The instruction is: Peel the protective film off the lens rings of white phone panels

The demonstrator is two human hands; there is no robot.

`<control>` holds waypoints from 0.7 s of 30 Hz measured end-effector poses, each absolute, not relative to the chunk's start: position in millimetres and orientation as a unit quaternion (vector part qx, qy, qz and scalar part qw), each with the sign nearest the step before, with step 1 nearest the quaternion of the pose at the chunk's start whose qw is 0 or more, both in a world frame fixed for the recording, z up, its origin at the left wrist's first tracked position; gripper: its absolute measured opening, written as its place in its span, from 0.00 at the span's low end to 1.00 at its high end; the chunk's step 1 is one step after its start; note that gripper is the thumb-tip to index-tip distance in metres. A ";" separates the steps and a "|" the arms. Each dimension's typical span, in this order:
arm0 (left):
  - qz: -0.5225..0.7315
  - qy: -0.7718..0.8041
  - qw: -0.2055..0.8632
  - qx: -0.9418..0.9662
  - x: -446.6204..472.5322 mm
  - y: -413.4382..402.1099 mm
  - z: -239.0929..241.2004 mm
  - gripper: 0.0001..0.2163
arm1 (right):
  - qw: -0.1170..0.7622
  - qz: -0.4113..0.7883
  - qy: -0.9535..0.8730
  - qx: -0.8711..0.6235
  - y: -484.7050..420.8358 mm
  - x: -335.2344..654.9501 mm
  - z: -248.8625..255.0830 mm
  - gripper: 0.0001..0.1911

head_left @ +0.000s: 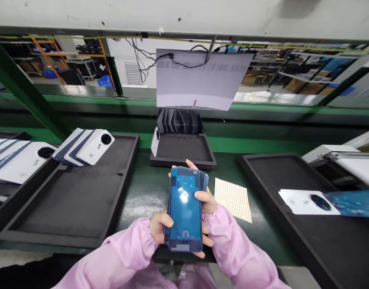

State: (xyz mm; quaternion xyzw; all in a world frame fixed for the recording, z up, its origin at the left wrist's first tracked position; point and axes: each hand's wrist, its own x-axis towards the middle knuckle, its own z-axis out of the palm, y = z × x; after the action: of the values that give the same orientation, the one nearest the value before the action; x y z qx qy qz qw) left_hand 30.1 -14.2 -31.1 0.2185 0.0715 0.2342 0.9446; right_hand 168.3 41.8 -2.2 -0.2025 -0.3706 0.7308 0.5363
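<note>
A small stack of phone back covers (184,208), blue-film side up, is held over the near middle of the bench. My left hand (161,227) is closed round the stack's lower left edge, thumb on top, with some fingers showing beneath the right side. My right hand (207,200) grips the upper right edge, its thumb pressing on the top cover and fingertips showing behind the far end. The stack's edges are slightly fanned. Just right of it lies a cream sheet of small dot stickers (233,199).
Black foam trays (67,212) stand left, another tray (184,148) behind with dark panels upright, and one tray (268,172) right. White phone covers (92,148) lean at the left; a white cover (307,202) overhangs the right tray. A monitor (199,84) hangs above the back.
</note>
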 end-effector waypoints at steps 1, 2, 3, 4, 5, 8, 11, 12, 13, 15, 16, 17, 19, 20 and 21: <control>0.225 0.065 0.949 0.210 29.6 -12.6 -25.0 0.29 | 0.531 0.728 -0.381 -0.207 43.2 170.0 -3.3 0.49; 0.223 0.064 0.951 0.204 28.6 -10.6 -19.2 0.28 | 0.527 0.725 -0.391 -0.210 44.6 172.2 -4.4 0.49; 0.232 0.073 0.948 0.205 27.2 -8.4 -14.0 0.26 | 0.525 0.720 -0.399 -0.215 46.1 174.5 -5.3 0.48; 0.250 0.089 0.940 0.213 25.5 -6.1 -9.8 0.24 | 0.526 0.713 -0.407 -0.221 47.5 176.8 -6.1 0.47; 0.267 0.108 0.931 0.224 23.5 -3.9 -6.7 0.22 | 0.532 0.703 -0.414 -0.228 48.6 178.9 -6.7 0.46; 0.317 0.167 0.896 0.262 17.5 1.6 -1.9 0.19 | 0.550 0.662 -0.448 -0.240 49.0 181.6 -8.0 0.45; 0.360 0.226 0.855 0.297 13.7 4.4 -1.2 0.19 | 0.530 0.632 -0.505 -0.252 43.8 178.7 -10.5 0.42; 0.369 0.245 0.841 0.310 13.3 4.6 -1.4 0.19 | 0.522 0.620 -0.521 -0.269 41.1 177.1 -11.5 0.41; 0.374 0.263 0.829 0.321 13.3 4.5 -1.7 0.20 | 0.516 0.604 -0.532 -0.292 38.3 175.4 -12.6 0.40; 0.377 0.289 0.813 0.337 13.9 3.6 -2.5 0.22 | 0.510 0.572 -0.544 -0.341 33.4 172.5 -14.1 0.41; 0.379 0.296 0.808 0.341 14.3 2.9 -2.8 0.23 | 0.509 0.561 -0.545 -0.360 31.7 171.5 -14.4 0.42; 0.380 0.298 0.806 0.343 14.4 2.2 -2.9 0.24 | 0.509 0.552 -0.546 -0.372 30.5 170.9 -14.5 0.41; 0.375 0.291 0.811 0.342 13.7 1.1 -2.6 0.25 | 0.510 0.542 -0.549 -0.381 29.4 170.1 -14.0 0.36; 0.371 0.286 0.817 0.337 12.8 0.9 -2.4 0.26 | 0.512 0.536 -0.551 -0.384 29.2 169.9 -13.5 0.33; 0.371 0.285 0.821 0.327 11.6 0.9 -2.2 0.26 | 0.514 0.530 -0.552 -0.386 29.2 169.7 -12.9 0.30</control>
State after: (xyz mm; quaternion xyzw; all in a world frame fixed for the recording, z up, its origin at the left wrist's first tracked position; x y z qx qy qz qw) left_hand 11.6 0.9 -2.2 0.3269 0.2853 0.3706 0.8212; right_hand 169.7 29.2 -12.9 -0.3862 -0.5522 0.5303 0.5144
